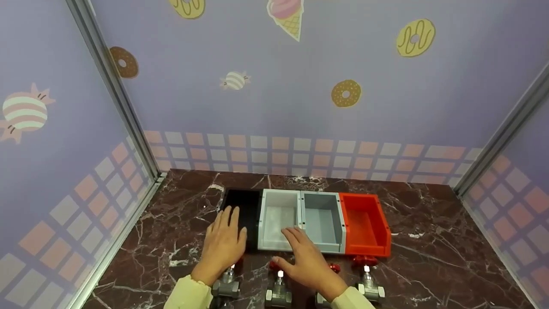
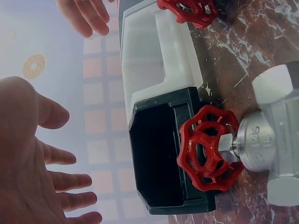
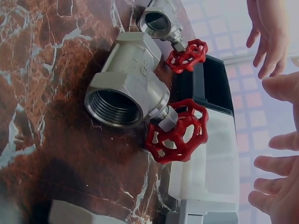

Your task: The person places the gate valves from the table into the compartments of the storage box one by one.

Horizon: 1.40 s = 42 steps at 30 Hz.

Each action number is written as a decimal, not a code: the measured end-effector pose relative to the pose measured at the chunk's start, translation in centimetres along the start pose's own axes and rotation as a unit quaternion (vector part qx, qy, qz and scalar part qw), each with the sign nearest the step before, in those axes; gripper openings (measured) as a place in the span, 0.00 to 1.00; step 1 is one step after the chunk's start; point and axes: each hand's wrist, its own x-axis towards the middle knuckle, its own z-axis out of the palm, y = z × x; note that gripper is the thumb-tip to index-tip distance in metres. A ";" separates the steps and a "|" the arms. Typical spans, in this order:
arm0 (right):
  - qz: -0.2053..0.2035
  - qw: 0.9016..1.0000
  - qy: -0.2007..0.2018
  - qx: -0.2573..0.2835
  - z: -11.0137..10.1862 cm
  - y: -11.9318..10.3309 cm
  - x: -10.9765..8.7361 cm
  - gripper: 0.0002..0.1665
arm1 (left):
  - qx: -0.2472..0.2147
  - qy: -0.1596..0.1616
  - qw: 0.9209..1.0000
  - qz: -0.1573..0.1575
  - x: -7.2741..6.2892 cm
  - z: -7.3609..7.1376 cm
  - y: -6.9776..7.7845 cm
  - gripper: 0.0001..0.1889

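My left hand (image 1: 222,242), fingers straight and slightly spread, hovers at the front of the black bin (image 1: 242,201) and holds nothing. Below it lies a metal gate valve (image 2: 275,135) whose red handwheel (image 2: 209,148) faces the black bin. My right hand (image 1: 305,259) is likewise outstretched with nothing in it, over the front of the white bin (image 1: 276,216) and grey bin (image 1: 321,221). Nearest its thumb is a second valve (image 1: 279,294) with a red handwheel (image 3: 180,133). A third valve is mostly hidden under the right hand and sleeve. Another valve (image 1: 369,288) lies to the right.
A red bin (image 1: 360,221) ends the row of joined bins on the right. The valves lie in front of the row on a dark red marble-patterned table (image 1: 433,240). Patterned panels (image 1: 291,111) with metal frame posts (image 1: 116,90) enclose the table at the back and sides.
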 end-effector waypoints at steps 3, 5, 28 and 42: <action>0.001 1.000 -0.006 0.005 0.2 -0.1 0.0 0.43 | 0.002 -0.001 1.000 -0.002 -0.1 0.1 -0.2 0.29; -0.002 1.000 -0.009 0.007 0.3 -0.2 0.0 0.43 | 0.004 0.000 1.000 -0.002 -0.1 0.1 -0.3 0.29; -0.013 0.998 -0.057 0.020 2.2 -0.8 -0.2 0.40 | -0.002 -0.005 1.000 -0.018 -0.1 0.8 -1.4 0.28; -0.016 0.998 -0.062 0.011 3.0 -1.0 -0.5 0.42 | -0.002 -0.013 1.000 -0.026 -0.2 1.0 -1.9 0.28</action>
